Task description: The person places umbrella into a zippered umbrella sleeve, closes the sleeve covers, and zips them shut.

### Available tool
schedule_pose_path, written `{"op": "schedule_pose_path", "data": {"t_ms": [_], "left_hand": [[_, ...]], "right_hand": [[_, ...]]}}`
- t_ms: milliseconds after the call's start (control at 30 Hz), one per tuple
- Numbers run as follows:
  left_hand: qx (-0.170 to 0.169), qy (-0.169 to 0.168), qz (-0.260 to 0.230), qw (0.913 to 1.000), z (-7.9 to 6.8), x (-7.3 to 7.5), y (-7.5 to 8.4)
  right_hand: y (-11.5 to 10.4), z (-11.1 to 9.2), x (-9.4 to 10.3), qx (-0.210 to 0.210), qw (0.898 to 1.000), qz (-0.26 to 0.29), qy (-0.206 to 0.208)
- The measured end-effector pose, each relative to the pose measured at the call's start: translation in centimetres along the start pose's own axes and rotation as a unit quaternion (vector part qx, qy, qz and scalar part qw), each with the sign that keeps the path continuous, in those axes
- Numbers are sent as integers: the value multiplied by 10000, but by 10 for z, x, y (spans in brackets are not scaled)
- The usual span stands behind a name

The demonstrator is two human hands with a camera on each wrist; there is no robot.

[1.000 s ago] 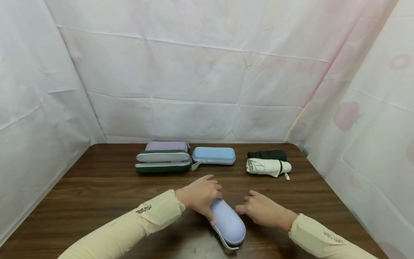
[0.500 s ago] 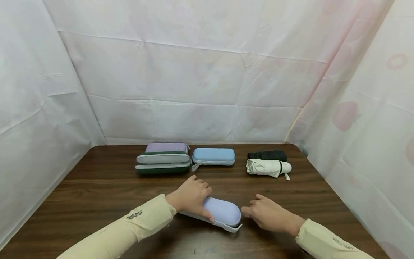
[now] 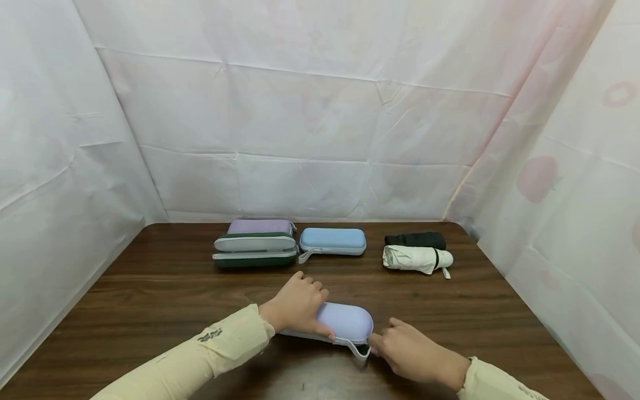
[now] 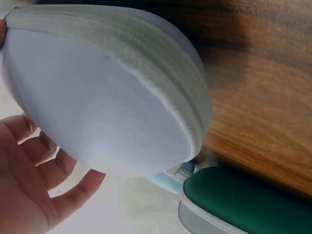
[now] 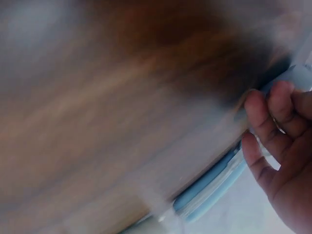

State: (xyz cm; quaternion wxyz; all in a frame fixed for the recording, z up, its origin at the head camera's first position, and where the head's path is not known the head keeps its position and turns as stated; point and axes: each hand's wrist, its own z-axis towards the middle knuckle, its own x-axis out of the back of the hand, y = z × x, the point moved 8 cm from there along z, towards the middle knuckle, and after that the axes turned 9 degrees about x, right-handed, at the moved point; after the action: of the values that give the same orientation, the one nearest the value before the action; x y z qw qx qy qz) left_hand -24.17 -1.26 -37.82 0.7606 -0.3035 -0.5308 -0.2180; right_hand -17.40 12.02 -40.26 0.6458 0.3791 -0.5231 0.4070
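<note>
The left hand (image 3: 296, 304) had its thumb and fingers wrapped over the lavender case (image 3: 347, 322) on the bench (image 3: 200, 300); the right hand (image 3: 415, 353), fingers curled, met its rounded end, though I couldn't tell whether it pinched anything. Beyond lay a blue case (image 3: 333, 239) and a white umbrella (image 3: 412, 259).

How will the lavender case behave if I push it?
The lavender case probably holds its shape: its domed top shows no sag beside the left hand. Its long, low body suggests sliding over rolling. The strap, curving out at one end, may flop.
</note>
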Motion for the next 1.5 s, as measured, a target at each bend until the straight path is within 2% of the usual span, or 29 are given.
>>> {"op": "schedule_pose_path", "data": {"t_ms": [167, 367, 533, 667, 800, 933, 1067, 1167, 1267, 1400, 1500], "left_hand": [[102, 86, -68, 9999, -1, -1, -1], [209, 42, -72, 9997, -1, -2, -2], [251, 45, -74, 9996, -1, 0, 0], [375, -63, -140, 9992, 0, 1, 0], [400, -354, -347, 9980, -5, -2, -2], [455, -686, -741, 9938, -23, -7, -17], [703, -830, -1228, 9864, -49, -10, -41], [945, -912, -1630, 9778, -65, -12, -52], [1197, -1089, -2188, 9623, -74, -16, -57], [1399, -1221, -2926, 9380, -80, -19, -61], [1399, -1130, -3185, 9307, -79, -20, -62]], "right_hand": [[-12, 8, 0, 3, 10000, -12, 83], [-23, 20, 2, 129, 9983, -482, 295], [-22, 22, -2, -111, 9983, -494, 302], [-18, 19, 2, -211, 9962, -737, 423], [-4, 10, 7, -489, 9969, -264, 566], [17, 0, 13, -1099, 9892, 506, 828], [34, -3, 12, -1671, 9781, 929, 820], [40, 0, 8, -1791, 9732, 1276, 681], [40, 4, 4, -1648, 9731, 1532, 501], [39, 10, 1, -1335, 9784, 1517, 438], [41, 12, -1, -1158, 9799, 1534, 541]]}}
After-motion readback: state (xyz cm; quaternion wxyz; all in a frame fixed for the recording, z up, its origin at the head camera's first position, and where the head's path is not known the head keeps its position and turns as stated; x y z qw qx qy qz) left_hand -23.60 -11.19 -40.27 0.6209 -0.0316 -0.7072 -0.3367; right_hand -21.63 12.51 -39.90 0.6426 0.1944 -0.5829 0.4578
